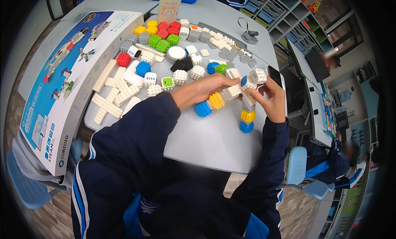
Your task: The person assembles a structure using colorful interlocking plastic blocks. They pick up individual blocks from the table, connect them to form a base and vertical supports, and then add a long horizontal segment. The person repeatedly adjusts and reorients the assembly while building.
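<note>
I've got both hands on the block assembly (234,91), toward the right edge of the table (202,140) and back from the near edge. Left hand (201,89): fingers curled around the assembly, thumb over a white connector piece. Right hand (272,100): thumb and fingers pinched in on it, right by a white cube (246,83) with a blue face. Two legs show, each a yellow block with a blue one at the end; one points near-left, the other at the near edge. I can't tell if those blue ends touch the tabletop. Blue block (213,67) and green block (221,69) sit just beyond the left hand; can't confirm whether they're attached. Phone (276,76) at the right edge, just past the right hand. White beams (119,90) near the left edge, kit box (62,82) along that edge. Round white module (176,53) mid-table. Yellow blocks (152,30), red blocks (163,34) and green blocks (163,46) bunched toward the far edge, bottle (169,10) beyond. Strapped grey gadget (249,36) near the far right corner.
</note>
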`<state>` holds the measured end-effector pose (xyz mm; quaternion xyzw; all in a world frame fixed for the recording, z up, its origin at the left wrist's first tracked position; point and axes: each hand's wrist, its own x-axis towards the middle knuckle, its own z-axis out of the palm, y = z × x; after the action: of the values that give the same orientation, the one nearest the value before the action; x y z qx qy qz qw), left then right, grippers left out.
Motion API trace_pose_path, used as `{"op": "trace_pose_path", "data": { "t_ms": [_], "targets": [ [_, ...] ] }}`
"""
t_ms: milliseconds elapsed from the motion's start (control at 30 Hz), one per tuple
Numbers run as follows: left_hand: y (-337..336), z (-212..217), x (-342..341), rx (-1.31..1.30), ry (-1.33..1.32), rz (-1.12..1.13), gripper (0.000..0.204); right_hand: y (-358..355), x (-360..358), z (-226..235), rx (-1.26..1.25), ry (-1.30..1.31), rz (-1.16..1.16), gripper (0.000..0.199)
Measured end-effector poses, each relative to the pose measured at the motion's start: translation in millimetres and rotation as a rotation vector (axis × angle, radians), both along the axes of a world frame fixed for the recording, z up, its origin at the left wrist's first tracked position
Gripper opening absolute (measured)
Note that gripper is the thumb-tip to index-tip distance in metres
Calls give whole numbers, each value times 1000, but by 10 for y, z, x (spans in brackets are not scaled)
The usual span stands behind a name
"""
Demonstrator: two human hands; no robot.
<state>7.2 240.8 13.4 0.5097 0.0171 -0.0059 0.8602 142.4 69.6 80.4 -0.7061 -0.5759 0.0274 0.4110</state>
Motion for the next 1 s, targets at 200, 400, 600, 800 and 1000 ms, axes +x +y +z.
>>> {"op": "trace_pose_path", "data": {
  "t_ms": [200,400,600,800,1000],
  "targets": [
    [-25,29,-15,-95,-5,10,44,-5,16,-19,-1,19,48,32],
    [-27,20,9,-125,-20,3,44,-50,123,-15,-26,-80,58,35],
    [-28,-13,38,-77,-50,25,42,-70,127,-61,51,18,43,35],
    [-77,24,47,13,-81,37,35,-146,139,-24,13,118,38,40],
    [-88,53,23,99,-63,69,32,-145,156,-25,4,71,55,36]
  ]
}}
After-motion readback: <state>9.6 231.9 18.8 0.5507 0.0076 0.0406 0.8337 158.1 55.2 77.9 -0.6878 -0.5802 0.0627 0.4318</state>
